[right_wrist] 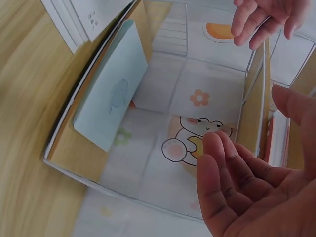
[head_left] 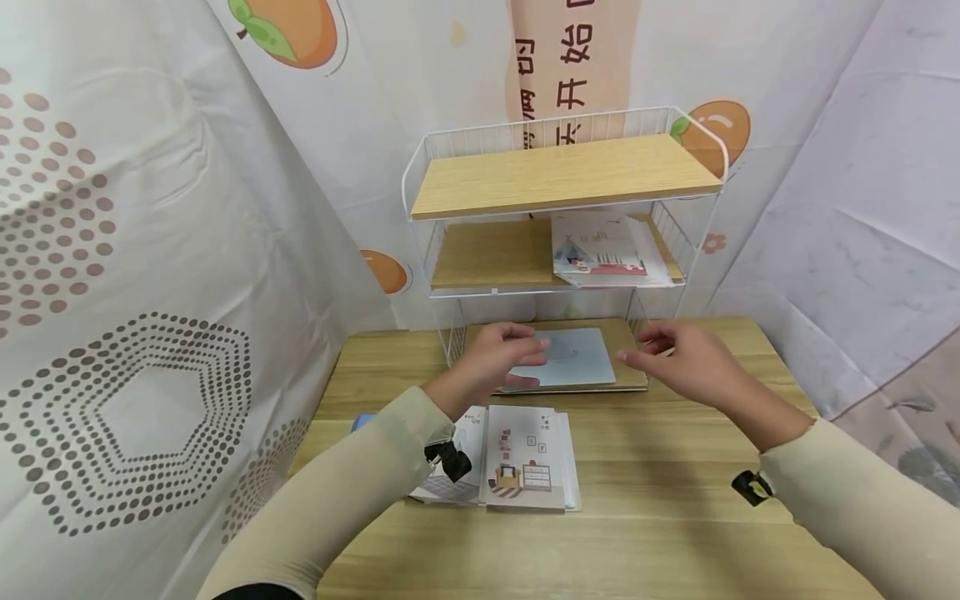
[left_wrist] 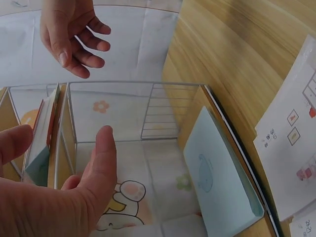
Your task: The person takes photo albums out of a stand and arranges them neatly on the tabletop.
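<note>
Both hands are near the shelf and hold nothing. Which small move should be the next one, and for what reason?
Probably lower the left hand toward the white booklets on the table: it and the right hand look empty, the pale blue notebook already lies on the bottom shelf, and these booklets lie outside it.

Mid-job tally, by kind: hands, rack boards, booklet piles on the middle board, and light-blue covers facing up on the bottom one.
Hands: left hand, right hand – 2
Boards: top board, middle board, bottom board – 3
Piles: booklet pile – 1, booklets inside not countable
Covers: light-blue cover – 1
Total: 7
</note>
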A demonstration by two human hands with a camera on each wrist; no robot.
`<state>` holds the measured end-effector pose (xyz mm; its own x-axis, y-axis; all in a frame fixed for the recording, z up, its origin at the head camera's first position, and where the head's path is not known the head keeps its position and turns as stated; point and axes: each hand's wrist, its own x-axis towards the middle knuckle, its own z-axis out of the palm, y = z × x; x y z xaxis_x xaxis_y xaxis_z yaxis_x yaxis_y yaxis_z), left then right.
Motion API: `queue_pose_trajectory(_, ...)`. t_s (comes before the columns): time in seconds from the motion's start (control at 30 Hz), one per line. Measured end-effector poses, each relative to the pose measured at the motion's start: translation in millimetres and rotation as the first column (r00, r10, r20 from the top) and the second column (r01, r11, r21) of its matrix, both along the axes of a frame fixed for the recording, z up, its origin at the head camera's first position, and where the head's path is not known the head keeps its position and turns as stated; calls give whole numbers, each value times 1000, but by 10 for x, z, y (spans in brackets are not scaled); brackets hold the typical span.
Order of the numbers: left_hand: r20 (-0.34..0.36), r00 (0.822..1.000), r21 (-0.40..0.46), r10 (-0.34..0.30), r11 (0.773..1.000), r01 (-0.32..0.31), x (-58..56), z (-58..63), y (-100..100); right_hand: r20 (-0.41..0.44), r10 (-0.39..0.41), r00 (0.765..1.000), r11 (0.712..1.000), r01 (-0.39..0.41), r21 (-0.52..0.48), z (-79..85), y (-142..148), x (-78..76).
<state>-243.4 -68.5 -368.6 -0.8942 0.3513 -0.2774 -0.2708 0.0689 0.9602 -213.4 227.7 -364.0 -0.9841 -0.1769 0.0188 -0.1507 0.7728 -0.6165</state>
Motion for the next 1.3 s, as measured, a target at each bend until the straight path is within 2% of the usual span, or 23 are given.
queue_pose_trajectory(0.2, 7, 1000, -13, 12, 1000, -12, -68, 34, 62, 44, -2, 999, 1000, 3, -11, 79, 52, -56)
queue_pose_trajectory(0.33, 14, 1000, -5, 7, 1000, -7, -107, 101, 113, 152, 1, 988, 991, 19, -129, 127, 93, -121)
queue_pose_trajectory(0.47, 32, 999, 15, 5, 1000, -5, -157, 183, 145, 256, 16, 967, 959, 58, -278, 168, 154, -206)
queue_pose_trajectory(0.63, 69, 997, 6, 17, 1000, -18, -227, 252, 146, 349, 36, 937, 924, 102, -368, 250, 249, -305)
queue_pose_trajectory(0.8, 44, 999, -18, 23, 1000, -22, -319, 318, 161, 414, 36, 910, 879, 168, -447, 373, 334, -396)
queue_pose_trajectory(1.07, 26, 1000, -48, 15, 999, -13, -420, 404, 313, 501, 22, 865, 820, 271, -504, 432, 440, -499)
queue_pose_trajectory(1.2, 32, 999, -67, 38, 997, -36, -465, 416, 369, 510, 2, 860, 811, 297, -504, 417, 460, -553)
queue_pose_trajectory(1.3, 34, 997, -74, 69, 995, -66, -496, 446, 388, 507, -16, 862, 816, 305, -492, 423, 455, -598)
